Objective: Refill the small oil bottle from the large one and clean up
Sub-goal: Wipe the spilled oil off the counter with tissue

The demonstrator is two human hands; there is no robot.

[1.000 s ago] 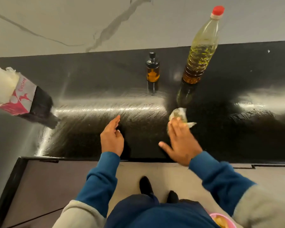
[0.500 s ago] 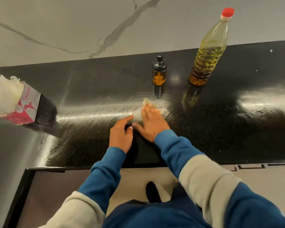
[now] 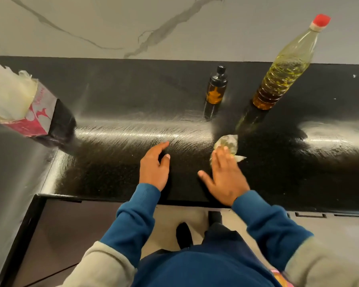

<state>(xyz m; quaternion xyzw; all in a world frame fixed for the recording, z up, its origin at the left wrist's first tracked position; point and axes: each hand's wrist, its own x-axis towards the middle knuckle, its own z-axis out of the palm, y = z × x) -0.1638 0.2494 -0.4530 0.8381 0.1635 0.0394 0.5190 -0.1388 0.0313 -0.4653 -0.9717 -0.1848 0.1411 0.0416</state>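
Standing upright at upper centre of the frame, small oil bottle [image 3: 215, 89]: amber glass, black cap on, partly filled. Large oil bottle [image 3: 286, 67] just to its right, at upper right: clear plastic, red cap on, yellow oil with a darker band at the base. Both on the black countertop [image 3: 116, 96], apart from each other.

Right hand [image 3: 226, 175], centre frame: fingers straight, thumb spread, pressing flat on a crumpled, oil-stained tissue [image 3: 226, 141] lying on the counter below the bottles. Left hand [image 3: 154, 164], just left of it: relaxed, fingers loosely extended, holding nothing.

Count: two bottles, one tissue wad, one tissue box [image 3: 33, 112] at left edge, two hands.
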